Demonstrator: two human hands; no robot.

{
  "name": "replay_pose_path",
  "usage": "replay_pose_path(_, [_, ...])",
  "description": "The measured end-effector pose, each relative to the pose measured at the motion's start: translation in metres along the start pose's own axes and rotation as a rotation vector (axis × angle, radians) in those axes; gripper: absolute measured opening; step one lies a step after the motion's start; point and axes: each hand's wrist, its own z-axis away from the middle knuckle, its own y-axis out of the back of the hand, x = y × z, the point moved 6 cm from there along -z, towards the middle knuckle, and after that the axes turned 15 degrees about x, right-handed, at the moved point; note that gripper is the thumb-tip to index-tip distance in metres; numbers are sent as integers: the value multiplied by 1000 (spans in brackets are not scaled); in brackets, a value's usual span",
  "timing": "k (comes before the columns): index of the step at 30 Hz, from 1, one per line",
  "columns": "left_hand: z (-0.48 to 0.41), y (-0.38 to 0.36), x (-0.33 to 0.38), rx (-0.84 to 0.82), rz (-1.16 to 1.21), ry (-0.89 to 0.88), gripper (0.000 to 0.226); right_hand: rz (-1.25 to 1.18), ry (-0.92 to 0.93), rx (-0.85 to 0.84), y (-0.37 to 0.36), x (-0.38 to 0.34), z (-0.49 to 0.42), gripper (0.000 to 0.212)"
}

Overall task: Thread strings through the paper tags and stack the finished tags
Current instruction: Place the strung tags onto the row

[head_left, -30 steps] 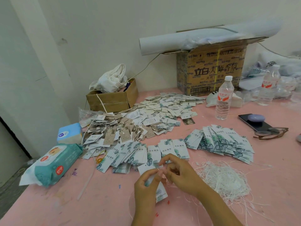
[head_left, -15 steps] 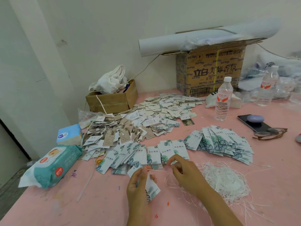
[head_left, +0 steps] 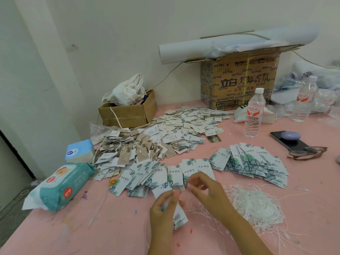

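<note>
My left hand (head_left: 162, 205) grips a white paper tag with green leaf print (head_left: 179, 215) near the table's front edge, fingers curled round it. My right hand (head_left: 206, 190) is just to its right, thumb and fingers pinched together as if on a thin white string, which is too fine to see clearly. A tangle of white strings (head_left: 255, 205) lies right of my right hand. A fanned row of leaf-print tags (head_left: 158, 173) lies just beyond my hands, and another fanned batch (head_left: 257, 164) sits further right.
A big loose heap of tags (head_left: 165, 133) covers the table's middle. A wet-wipes pack (head_left: 60, 186) and tissue pack (head_left: 79, 150) lie left. Cardboard boxes (head_left: 127, 115) (head_left: 239, 80), water bottles (head_left: 253, 113), a phone (head_left: 288, 140) and glasses (head_left: 307, 153) stand behind and right.
My hands have drawn apart: the left hand has lowered the tag toward me, while the right hand has pulled away to the right.
</note>
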Motion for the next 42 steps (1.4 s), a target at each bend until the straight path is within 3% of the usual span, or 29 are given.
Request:
replay_pose_path(4, [-3, 3, 1, 63, -43, -30, 31, -128, -61, -165, -23, -8, 10, 20])
replay_pose_path(8, [-2, 1, 0, 50, -37, -14, 23, -91, -34, -104, -27, -4, 9, 15])
replay_pose_path(13, [-3, 1, -1, 27, 9, 21, 21, -216, -72, -53, -21, -2, 7, 13])
replay_pose_path(19, [0, -2, 2, -24, -101, -103, 20, -358, -110, -94, -25, -8, 12, 14])
replay_pose_path(24, [1, -2, 2, -35, -172, -152, 8, -281, -66, -97, -25, -8, 11, 7])
replay_pose_path(31, [0, -5, -1, -70, -155, -89, 4, -152, -4, -28, -20, -11, 6, 10])
replay_pose_path(38, [-1, -6, -1, -101, -29, -3, 14, -95, 57, 53, -13, -16, 5, 17])
replay_pose_path(42, [-2, -6, -2, -104, -82, -38, 19, -13, 135, 108, -8, -23, 6, 17])
